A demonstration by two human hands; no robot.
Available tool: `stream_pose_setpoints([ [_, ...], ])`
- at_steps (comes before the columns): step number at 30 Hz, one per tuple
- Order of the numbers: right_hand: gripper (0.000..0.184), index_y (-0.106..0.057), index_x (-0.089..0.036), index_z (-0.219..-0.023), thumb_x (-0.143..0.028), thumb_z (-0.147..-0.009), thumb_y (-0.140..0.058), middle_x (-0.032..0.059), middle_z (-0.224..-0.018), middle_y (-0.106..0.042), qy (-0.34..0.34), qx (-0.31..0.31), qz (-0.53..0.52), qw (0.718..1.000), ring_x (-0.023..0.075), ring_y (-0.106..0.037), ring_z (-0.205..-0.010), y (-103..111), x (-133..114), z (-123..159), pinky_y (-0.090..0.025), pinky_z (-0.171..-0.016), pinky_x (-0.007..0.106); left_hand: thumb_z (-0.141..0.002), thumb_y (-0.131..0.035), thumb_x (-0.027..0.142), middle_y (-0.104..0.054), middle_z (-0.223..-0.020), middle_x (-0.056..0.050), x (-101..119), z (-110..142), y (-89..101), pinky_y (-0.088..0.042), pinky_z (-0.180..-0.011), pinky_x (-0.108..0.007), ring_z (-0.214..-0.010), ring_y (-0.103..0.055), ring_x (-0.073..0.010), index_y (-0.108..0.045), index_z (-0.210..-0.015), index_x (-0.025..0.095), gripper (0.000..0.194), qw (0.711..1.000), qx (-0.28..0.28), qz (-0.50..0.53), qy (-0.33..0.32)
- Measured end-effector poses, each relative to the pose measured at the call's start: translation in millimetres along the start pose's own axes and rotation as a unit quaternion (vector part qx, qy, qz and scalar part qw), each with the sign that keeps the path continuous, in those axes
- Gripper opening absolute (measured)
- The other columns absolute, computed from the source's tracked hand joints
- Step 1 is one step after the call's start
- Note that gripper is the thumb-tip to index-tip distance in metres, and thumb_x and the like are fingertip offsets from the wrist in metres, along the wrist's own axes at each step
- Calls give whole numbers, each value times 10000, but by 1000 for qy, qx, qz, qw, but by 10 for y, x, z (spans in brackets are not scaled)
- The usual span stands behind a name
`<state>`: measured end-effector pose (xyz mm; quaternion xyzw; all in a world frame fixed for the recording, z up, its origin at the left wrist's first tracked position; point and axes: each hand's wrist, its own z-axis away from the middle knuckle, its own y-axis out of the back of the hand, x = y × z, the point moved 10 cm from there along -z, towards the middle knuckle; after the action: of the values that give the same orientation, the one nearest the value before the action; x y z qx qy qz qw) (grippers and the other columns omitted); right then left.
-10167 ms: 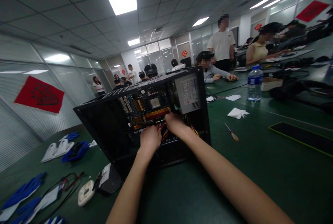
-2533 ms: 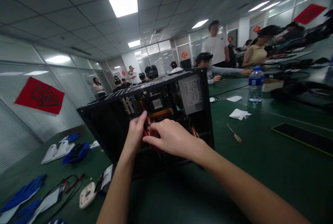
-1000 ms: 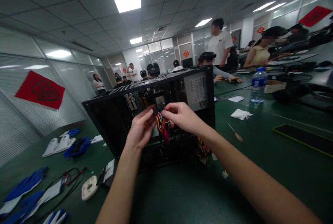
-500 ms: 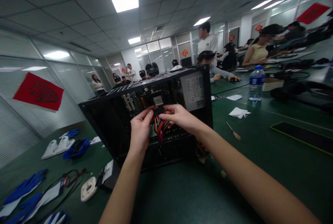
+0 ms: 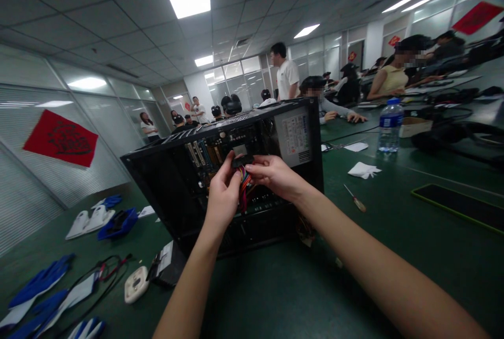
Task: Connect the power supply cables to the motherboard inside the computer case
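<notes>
An opened black computer case point(image 5: 157, 187) stands on the green table, its inside facing me. Between my hands, in front of the motherboard point(image 5: 224, 142), is a black power connector point(image 5: 243, 160) with a bundle of coloured wires point(image 5: 244, 184) hanging below it. My left hand point(image 5: 225, 188) pinches the connector's left end between thumb and fingers. On its right end, my right hand point(image 5: 275, 175) is closed with the thumb near the wires. A silver power supply point(image 5: 293, 134) fills the case's upper right corner. Whether the connector touches the board cannot be told.
Right of the case lie a screwdriver point(image 5: 355, 198), a white glove point(image 5: 364, 170) and a water bottle point(image 5: 390, 125). To the left are blue gloves point(image 5: 39, 281), a blue tray point(image 5: 117, 224), cables point(image 5: 106, 273) and a white device point(image 5: 136, 285). Several people sit or stand beyond.
My left hand has shifted slightly right, and the connector is turned a little and shows more between my fingers. A standing person behind the case has moved left.
</notes>
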<state>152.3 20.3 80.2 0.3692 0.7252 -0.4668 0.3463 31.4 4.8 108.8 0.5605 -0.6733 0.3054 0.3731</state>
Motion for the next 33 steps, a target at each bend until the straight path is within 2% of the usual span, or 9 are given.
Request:
stream_pose_setpoints([
  [5,326,-753,-152,-889,-261,-612,-884,45,-847,-718,-2,7,-1,1000,118,-644,-706,5,13,-7,-524,-616,205,-800,-727,120,-675,-1343,-63,-16,-18,12,-447,-1097,-295,-1277,-603,-220,-595,-1399,201,618,1000,2,5,1],
  [9,318,-750,-152,-854,-266,-597,-899,48,-852,-724,5,14,-12,1000,118,-646,-701,26,17,-26,-517,-589,191,-851,-697,235,-676,-1338,-89,-20,-33,15,-467,-1069,-326,-1246,-620,-249,-594,-1395,158,560,998,-15,-65,-9],
  [11,308,-742,-155,-827,-264,-590,-907,51,-849,-729,9,22,-18,1000,118,-645,-689,43,16,-36,-511,-573,191,-892,-645,309,-717,-1261,-101,2,-28,-8,-500,-1002,-331,-1157,-663,-263,-663,-1308,131,453,989,-40,-140,-17],
  [13,298,-731,-157,-807,-266,-595,-908,53,-846,-734,15,30,-20,999,118,-645,-676,59,12,-44,-506,-563,192,-926,-589,373,-772,-1096,-98,24,-16,-13,-531,-871,-314,-992,-708,-261,-751,-1144,120,371,972,-59,-228,-18],
  [15,292,-726,-153,-809,-278,-611,-901,50,-839,-735,22,36,-18,999,116,-648,-667,69,6,-49,-497,-552,187,-943,-549,413,-790,-918,-80,53,-5,16,-515,-729,-288,-821,-712,-242,-795,-1000,129,380,951,-59,-302,-13],
  [17,296,-729,-151,-834,-289,-628,-891,44,-834,-733,28,39,-14,999,114,-651,-661,74,5,-53,-483,-535,180,-942,-544,422,-786,-840,-66,103,-1,56,-484,-660,-272,-748,-701,-227,-807,-951,143,384,939,-49,-340,-18],
  [25,249,-729,-156,-867,-260,-673,-847,36,-819,-736,22,62,-20,998,120,-652,-644,91,36,-51,-442,-491,181,-901,-610,401,-796,-908,-78,170,-34,135,-507,-717,-278,-827,-718,-237,-810,-957,133,339,948,-17,-314,-46],
  [33,211,-727,-158,-836,-238,-669,-826,33,-808,-732,18,68,-28,997,120,-641,-632,58,34,-42,-433,-473,181,-789,-752,421,-796,-976,-101,-10,-81,198,-535,-826,-330,-913,-724,-271,-823,-964,133,344,982,-12,-185,28],
])
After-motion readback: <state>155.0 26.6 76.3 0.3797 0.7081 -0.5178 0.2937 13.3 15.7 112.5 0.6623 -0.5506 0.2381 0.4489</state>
